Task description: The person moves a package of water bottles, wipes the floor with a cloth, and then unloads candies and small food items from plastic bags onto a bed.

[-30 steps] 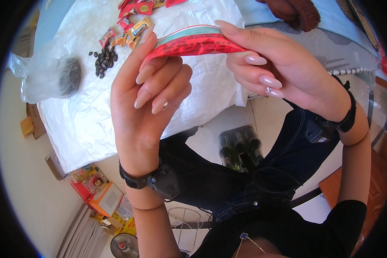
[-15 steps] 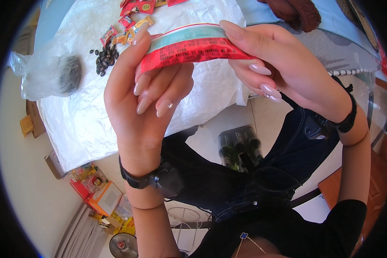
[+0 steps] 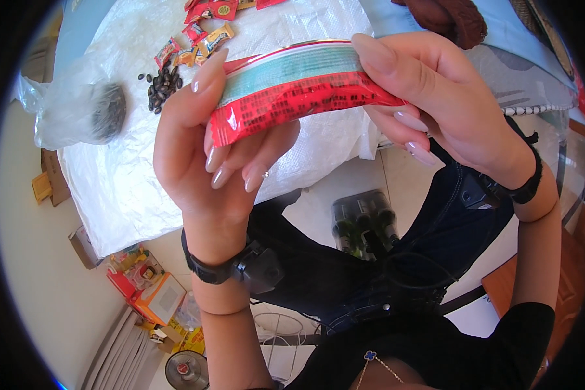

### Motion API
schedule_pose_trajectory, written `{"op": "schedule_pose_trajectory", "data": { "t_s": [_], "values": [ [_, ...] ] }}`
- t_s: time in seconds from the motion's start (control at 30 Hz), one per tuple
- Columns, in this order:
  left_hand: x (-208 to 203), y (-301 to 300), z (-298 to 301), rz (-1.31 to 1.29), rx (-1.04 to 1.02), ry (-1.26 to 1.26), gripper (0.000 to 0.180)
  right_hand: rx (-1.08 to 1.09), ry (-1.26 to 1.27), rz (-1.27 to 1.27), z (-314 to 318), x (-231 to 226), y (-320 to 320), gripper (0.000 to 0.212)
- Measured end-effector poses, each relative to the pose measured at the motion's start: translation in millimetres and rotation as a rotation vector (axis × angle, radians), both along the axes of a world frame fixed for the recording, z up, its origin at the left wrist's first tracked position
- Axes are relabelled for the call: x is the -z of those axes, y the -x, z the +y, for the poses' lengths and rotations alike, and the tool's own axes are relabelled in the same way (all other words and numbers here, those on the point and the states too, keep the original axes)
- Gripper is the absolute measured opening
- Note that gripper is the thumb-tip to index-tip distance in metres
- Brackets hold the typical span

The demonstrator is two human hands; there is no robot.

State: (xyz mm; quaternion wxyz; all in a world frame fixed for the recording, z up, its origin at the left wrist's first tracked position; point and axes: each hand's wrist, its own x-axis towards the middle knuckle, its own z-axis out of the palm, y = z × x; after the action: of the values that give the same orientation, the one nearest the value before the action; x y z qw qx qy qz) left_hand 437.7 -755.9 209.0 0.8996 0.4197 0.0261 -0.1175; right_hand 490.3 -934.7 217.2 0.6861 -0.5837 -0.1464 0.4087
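Between both hands I hold up a long red snack packet (image 3: 299, 94) with a pale green band, printed side toward me. My left hand (image 3: 201, 146) is closed on its left end, thumb on top and fingers underneath. My right hand (image 3: 439, 88) pinches the right end in the same way. Beyond the packet, a small heap of dark seeds (image 3: 164, 88) lies on a white woven plastic sheet (image 3: 117, 185). Several small wrapped sweets (image 3: 205, 42), red and gold, lie behind the seeds. What the packet contains is hidden.
A clear plastic bag (image 3: 78, 114) with dark contents sits at the sheet's left. Dark brown cloth (image 3: 452, 19) lies at the far right. Below, bottles in a plastic-wrapped pack (image 3: 364, 224) stand on the floor, with an orange-and-white box (image 3: 161, 299) at lower left.
The packet has tilted so more of its printed face shows, and its left end has dropped slightly. My right hand has shifted a little to the right. Both hands keep their hold.
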Motion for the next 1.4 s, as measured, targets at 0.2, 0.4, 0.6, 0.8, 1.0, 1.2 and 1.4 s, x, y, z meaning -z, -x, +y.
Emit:
{"op": "schedule_pose_trajectory", "data": {
  "t_s": [0.2,0.4,0.6,0.8,1.0,1.2,1.4],
  "values": [
    [-4,6,-3,0.082,-0.111,-0.040,0.041,-0.101,0.067,-0.013,0,-3,-7,0.042],
    [9,12,-1,-0.053,-0.239,-0.185,0.021,0.008,0.005,-0.175,-7,9,5,0.044],
    [21,21,3,-0.258,-0.419,-0.456,0.007,-0.031,0.002,-0.170,-11,15,2,0.043],
    [25,24,5,-0.325,-0.422,-0.443,0.018,-0.022,-0.042,-0.150,-9,12,3,0.042],
    [22,24,3,-0.331,-0.405,-0.475,0.019,-0.012,0.026,-0.011,-10,9,4,0.042],
    [20,22,10,-0.254,-0.324,-0.211,0.023,-0.003,0.039,-0.075,-13,16,4,0.041],
    [19,19,9,-0.083,-0.188,0.167,0.024,-0.039,0.039,-0.105,-12,14,3,0.041]
  ]
}}
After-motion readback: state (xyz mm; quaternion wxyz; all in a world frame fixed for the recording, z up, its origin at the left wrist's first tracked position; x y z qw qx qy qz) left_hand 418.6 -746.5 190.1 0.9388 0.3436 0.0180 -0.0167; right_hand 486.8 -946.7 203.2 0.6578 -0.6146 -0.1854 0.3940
